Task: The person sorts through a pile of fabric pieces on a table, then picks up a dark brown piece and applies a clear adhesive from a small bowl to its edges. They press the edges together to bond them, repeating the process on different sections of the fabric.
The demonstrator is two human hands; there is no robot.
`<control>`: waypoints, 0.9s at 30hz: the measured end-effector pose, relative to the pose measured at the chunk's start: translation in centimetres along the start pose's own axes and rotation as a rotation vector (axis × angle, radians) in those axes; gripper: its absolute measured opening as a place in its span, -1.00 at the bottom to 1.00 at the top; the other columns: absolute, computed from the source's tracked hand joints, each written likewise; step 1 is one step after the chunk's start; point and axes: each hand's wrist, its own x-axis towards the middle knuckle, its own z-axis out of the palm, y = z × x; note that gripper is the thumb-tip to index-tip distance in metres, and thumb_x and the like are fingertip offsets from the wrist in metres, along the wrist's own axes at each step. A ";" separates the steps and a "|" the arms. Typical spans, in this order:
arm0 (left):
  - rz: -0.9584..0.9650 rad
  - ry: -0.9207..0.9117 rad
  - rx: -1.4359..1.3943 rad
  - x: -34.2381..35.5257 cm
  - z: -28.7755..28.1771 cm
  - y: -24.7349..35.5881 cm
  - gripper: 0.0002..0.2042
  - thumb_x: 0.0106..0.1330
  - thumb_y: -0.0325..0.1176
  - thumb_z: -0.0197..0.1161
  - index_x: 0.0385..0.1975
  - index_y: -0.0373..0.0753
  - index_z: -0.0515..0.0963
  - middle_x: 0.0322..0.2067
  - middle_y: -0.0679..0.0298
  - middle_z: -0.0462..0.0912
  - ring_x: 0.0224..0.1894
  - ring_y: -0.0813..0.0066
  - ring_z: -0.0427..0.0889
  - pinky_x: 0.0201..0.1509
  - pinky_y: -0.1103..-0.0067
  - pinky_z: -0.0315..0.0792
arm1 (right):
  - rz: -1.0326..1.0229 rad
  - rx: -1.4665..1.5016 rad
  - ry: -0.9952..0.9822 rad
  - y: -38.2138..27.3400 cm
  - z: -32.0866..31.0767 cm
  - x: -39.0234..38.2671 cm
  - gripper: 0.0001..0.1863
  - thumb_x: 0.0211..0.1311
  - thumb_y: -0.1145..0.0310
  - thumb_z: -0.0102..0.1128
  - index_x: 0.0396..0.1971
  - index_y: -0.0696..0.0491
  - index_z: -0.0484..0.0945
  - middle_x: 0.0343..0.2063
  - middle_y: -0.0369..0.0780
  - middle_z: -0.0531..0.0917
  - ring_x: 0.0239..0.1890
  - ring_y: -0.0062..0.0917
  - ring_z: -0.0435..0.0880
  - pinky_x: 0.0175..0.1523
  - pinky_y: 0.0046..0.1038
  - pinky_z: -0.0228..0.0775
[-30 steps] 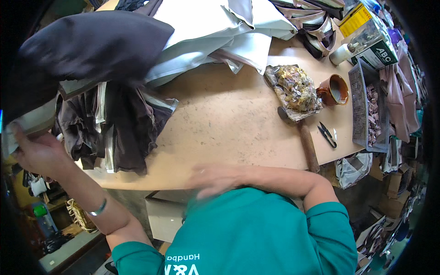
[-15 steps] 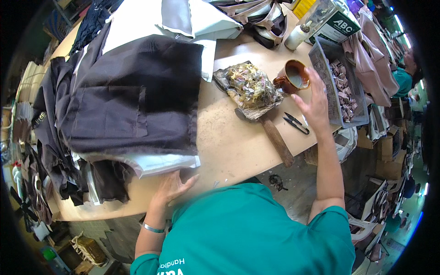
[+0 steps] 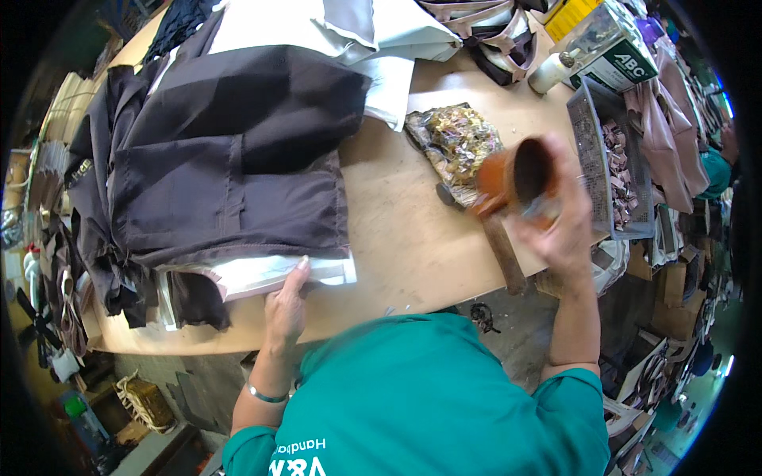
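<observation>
My right hand (image 3: pixel 570 226), blurred by motion, is closed round a brown glazed mug (image 3: pixel 494 176) held above the table. The mug tips so that its dark inside shows. At the table's near edge, my left hand (image 3: pixel 286 311) pinches the white lining (image 3: pixel 254 276) under a dark brown fabric piece (image 3: pixel 286 194), thumb on top and fingers underneath. Beneath the mug lies a crumpled clear bag of colourful scraps (image 3: pixel 456 135). A hammer's wooden handle (image 3: pixel 505 258) sticks out beside it. The black thread snips cannot be seen behind my right hand.
On the right stands a grey plastic basket (image 3: pixel 591 151) of small brown pieces. A white bottle (image 3: pixel 549 75) and a green-and-white tin (image 3: pixel 615 67) are at the far right. White fabric (image 3: pixel 270 28) and sewn brown pieces (image 3: pixel 500 40) lie at the back.
My right hand has taken hold of the mug, lifted it off the table and brought it nearer. My left hand has moved from beside the white lining to pinching its edge.
</observation>
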 end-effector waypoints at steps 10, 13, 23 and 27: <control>0.127 0.013 0.114 -1.4 1.8 1.7 -0.84 0.18 -0.42 0.16 -0.29 -0.34 0.53 -0.35 0.31 0.55 -0.26 0.61 0.48 -0.15 0.68 0.34 | -0.061 -0.106 -0.210 -1.7 9.1 -2.7 -0.12 -0.55 0.33 0.44 0.00 0.01 0.25 0.06 -0.07 0.29 -0.01 -0.16 0.39 0.03 -0.30 0.32; 0.077 0.085 0.116 -2.2 2.0 2.0 -0.87 0.16 -0.45 0.17 -0.33 -0.33 0.53 -0.40 0.32 0.55 -0.31 0.61 0.49 -0.20 0.67 0.37 | -0.110 -0.156 -0.251 -1.7 8.5 -2.7 -0.12 -0.53 0.27 0.44 0.00 -0.02 0.25 0.05 -0.03 0.27 0.01 -0.16 0.36 0.00 -0.30 0.31; 0.027 -0.049 -0.185 -2.7 0.7 3.7 -0.89 0.19 -0.51 0.07 -0.35 -0.38 0.48 -0.41 0.22 0.54 -0.37 0.49 0.54 -0.28 0.57 0.46 | -0.137 -0.396 -0.493 -1.8 7.1 -2.2 -0.34 -0.52 0.13 0.46 -0.22 -0.06 0.44 0.19 -0.15 0.09 0.27 -0.21 -0.07 0.23 0.06 -0.28; -0.020 -0.044 -0.128 -2.9 1.2 4.1 -0.87 0.20 -0.49 0.07 -0.32 -0.38 0.49 -0.39 0.22 0.55 -0.36 0.49 0.54 -0.26 0.56 0.45 | -0.125 -0.298 -0.492 -2.2 6.2 -1.8 -0.42 -0.50 0.12 0.45 -0.32 -0.05 0.46 0.20 -0.15 0.08 0.28 -0.19 -0.09 0.23 0.10 -0.31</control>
